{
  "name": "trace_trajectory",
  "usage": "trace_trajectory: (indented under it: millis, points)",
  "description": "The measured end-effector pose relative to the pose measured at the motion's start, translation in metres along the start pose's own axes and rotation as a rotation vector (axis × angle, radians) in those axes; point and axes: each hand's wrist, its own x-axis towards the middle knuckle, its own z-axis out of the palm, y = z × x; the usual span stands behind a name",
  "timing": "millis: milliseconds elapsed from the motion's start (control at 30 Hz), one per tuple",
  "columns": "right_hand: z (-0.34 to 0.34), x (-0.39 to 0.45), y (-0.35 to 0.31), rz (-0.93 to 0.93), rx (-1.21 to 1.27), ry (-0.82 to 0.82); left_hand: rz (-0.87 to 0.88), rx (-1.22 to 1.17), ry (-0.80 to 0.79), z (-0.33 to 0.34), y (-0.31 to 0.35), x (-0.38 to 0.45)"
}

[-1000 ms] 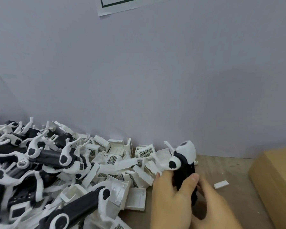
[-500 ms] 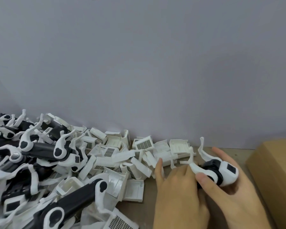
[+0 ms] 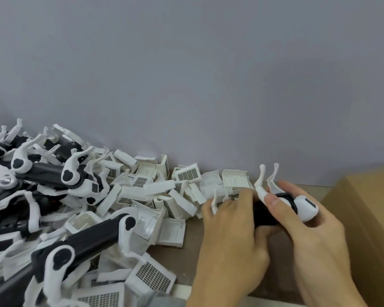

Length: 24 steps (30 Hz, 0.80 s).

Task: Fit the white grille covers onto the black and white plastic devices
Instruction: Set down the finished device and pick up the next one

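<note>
- Head view: your left hand and right hand both grip one black and white device low on the right, above the wooden table.
- Your left fingers curl round the device's black body; thin white prongs stick up between those fingers.
- Your right thumb presses on top near the black ring, with the other right fingers wrapped behind the rounded white end, which points right and bears a small dark window.
- Two slender white arms of the device rise toward the grey wall.
- Loose white grille covers lie scattered along the wall foot, just left of your hands; one more lies nearer you, grid side up.
- A heap of other devices fills the left side, tangled over more covers.
- A cardboard box stands at the right edge, just beside your right hand.
- Whether a cover is already on the held device, you cannot tell from here.
</note>
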Motion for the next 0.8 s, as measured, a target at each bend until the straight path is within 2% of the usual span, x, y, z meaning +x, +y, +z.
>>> trace_trajectory:
  millis: [100, 167, 233, 300, 367, 433, 467, 533, 600, 667, 800]
  points:
    - [0.003, 0.000, 0.004, 0.042, 0.027, -0.138, 0.026, -0.027, 0.089, 0.001, -0.006, 0.003]
    - [0.007, -0.002, 0.009, 0.067, 0.081, -0.199, -0.009, -0.146, 0.190, -0.001, -0.006, 0.006]
    - [0.009, -0.004, 0.017, 0.140, 0.136, -0.142, -0.094, -0.350, 0.347, -0.004, -0.006, 0.009]
    - [0.009, -0.003, 0.025, 0.207, 0.048, -0.073, -0.227, -0.562, 0.441, -0.008, -0.006, 0.010]
    - [0.011, -0.002, 0.025, 0.284, -0.055, -0.097, -0.424, -0.753, 0.512, -0.008, -0.012, 0.010]
    - [0.012, -0.003, 0.025, 0.371, -0.034, -0.117, -0.580, -1.003, 0.522, -0.010, -0.014, 0.011]
    - [0.011, -0.004, 0.026, 0.406, 0.003, -0.139, -0.595, -1.104, 0.507, -0.012, -0.014, 0.011]
    - [0.013, -0.006, 0.024, 0.444, 0.072, -0.187, -0.542, -1.195, 0.459, -0.013, -0.011, 0.013]
    - [0.013, -0.006, 0.021, 0.471, 0.133, -0.231, -0.499, -1.131, 0.413, -0.012, -0.006, 0.014]
    - [0.013, -0.005, 0.018, 0.479, 0.181, -0.265, -0.499, -1.114, 0.450, -0.010, -0.008, 0.015]
    - [0.011, -0.006, 0.015, 0.477, 0.174, -0.298, -0.496, -1.459, 0.453, -0.012, -0.009, 0.013]
